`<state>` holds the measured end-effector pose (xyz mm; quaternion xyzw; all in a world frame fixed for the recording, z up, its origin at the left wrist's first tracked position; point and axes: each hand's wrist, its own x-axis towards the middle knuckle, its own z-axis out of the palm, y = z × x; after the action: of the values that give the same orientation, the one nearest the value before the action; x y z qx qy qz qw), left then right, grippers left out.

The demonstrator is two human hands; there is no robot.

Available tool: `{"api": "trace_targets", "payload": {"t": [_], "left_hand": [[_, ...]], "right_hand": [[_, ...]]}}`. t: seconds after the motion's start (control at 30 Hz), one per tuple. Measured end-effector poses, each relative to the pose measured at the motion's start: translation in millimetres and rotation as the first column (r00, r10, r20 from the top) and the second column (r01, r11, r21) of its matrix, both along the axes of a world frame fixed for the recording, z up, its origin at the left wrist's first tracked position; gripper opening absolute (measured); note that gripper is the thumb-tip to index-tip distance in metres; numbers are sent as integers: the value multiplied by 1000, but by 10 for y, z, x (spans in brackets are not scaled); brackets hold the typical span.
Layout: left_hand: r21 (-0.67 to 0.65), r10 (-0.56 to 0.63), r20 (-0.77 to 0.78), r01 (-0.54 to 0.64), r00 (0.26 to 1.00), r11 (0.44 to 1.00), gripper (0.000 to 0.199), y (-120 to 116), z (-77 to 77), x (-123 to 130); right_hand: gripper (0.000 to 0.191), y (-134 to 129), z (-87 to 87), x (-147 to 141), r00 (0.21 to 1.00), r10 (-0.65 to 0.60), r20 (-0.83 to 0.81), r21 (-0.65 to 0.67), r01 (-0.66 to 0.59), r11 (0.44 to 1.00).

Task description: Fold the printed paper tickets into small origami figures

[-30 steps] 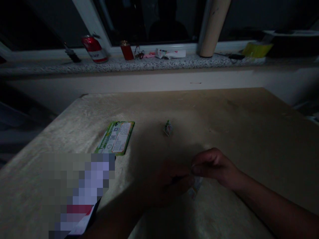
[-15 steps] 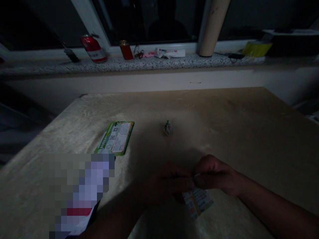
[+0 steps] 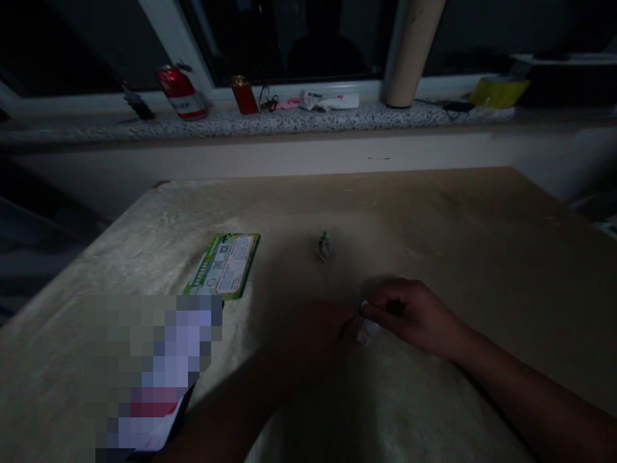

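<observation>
Right hand (image 3: 409, 315): thumb and forefinger pinch a small printed paper (image 3: 367, 331), low over the table (image 3: 457, 238), front and centre. Left hand (image 3: 321, 334) is in deep shadow, fingertips meeting the paper's side; can't tell from here whether they grip it. Paper hangs just under the fingertips, mostly hidden. A small crumpled piece (image 3: 324, 247) sits farther out, apart from both hands; green printed packet (image 3: 229, 260) lies off to the left. Handling this well, I'd judge, means light fingertip pressure, both thumbs close together, short controlled movements; thin paper probably tears or creases askew if tugged. More light would help.
</observation>
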<state>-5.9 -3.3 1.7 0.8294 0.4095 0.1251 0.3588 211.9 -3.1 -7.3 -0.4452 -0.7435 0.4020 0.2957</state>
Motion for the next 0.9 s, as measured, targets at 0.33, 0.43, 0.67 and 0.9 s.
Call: {"api": "trace_targets", "payload": {"t": [0.33,0.43,0.67,0.9], "left_hand": [[363,95,-379,53,920,930,24,-62,45,94],[352,106,-386,41,917,935,26,-58,42,100],[344,158,-321,-41,934,938,30,-53,-22,65],[311,193,-312,-92,930,946,32,-45,-4,36]], "right_hand": [[18,13,-5,-110,892,-143,429,254,33,967],[18,20,-30,-114,886,-162,435,261,49,964],[21,15,-16,-147,866,-185,466,230,83,970],[19,60,30,-57,876,-143,461,162,76,984]]}}
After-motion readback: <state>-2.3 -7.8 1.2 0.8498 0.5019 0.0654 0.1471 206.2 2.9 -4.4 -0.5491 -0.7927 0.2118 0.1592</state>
